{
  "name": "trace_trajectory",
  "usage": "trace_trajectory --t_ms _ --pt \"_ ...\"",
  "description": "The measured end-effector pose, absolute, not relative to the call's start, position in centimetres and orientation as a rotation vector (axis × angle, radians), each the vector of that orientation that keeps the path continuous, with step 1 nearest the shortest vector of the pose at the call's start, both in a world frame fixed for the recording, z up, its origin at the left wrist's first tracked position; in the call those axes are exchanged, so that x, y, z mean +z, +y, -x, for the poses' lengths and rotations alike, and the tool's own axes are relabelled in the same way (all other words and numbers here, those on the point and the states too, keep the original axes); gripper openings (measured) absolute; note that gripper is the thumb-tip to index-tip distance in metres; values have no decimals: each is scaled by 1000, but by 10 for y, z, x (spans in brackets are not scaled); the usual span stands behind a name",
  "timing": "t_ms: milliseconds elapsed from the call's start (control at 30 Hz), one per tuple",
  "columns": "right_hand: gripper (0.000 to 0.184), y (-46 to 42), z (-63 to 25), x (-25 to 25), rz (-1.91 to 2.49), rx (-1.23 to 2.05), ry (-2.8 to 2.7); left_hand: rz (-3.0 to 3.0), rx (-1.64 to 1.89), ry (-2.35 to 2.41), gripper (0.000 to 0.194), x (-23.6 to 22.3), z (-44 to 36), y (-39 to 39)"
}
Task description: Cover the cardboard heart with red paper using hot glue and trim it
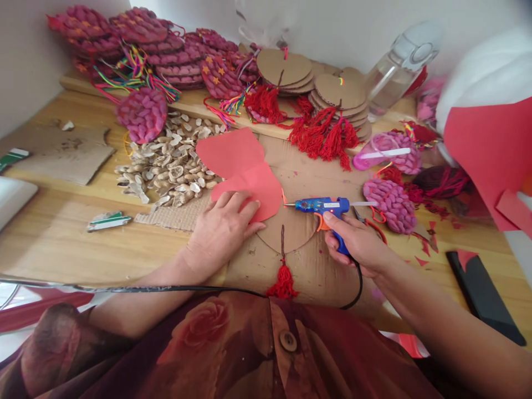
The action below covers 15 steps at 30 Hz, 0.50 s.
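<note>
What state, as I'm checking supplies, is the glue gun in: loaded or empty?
Loaded: the glue gun has a pale stick protruding behind.

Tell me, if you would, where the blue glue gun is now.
In the head view, the blue glue gun is just right of centre, held in the right hand, its nozzle pointing left toward the red paper.

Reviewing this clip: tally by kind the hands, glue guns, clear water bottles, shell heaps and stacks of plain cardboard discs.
Hands, left hand and right hand: 2
Glue gun: 1
Water bottle: 1
Shell heap: 1
Disc stacks, left stack and right stack: 2
Total: 7
</note>
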State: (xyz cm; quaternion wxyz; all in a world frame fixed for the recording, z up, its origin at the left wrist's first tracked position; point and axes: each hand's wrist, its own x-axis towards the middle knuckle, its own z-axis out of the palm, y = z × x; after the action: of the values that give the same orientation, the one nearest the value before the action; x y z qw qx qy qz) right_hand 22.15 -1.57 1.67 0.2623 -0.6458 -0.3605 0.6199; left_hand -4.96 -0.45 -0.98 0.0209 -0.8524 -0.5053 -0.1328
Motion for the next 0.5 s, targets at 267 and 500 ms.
trace_trajectory --t_ms 267,500 --pt "40 -8 -215 20 1731 1696 -945 2633 -398 -1570 33 -7 49 -5" --pt "40 -13 -222 21 1767 1719 -912 2622 -355 -1568 33 -6 48 -5"
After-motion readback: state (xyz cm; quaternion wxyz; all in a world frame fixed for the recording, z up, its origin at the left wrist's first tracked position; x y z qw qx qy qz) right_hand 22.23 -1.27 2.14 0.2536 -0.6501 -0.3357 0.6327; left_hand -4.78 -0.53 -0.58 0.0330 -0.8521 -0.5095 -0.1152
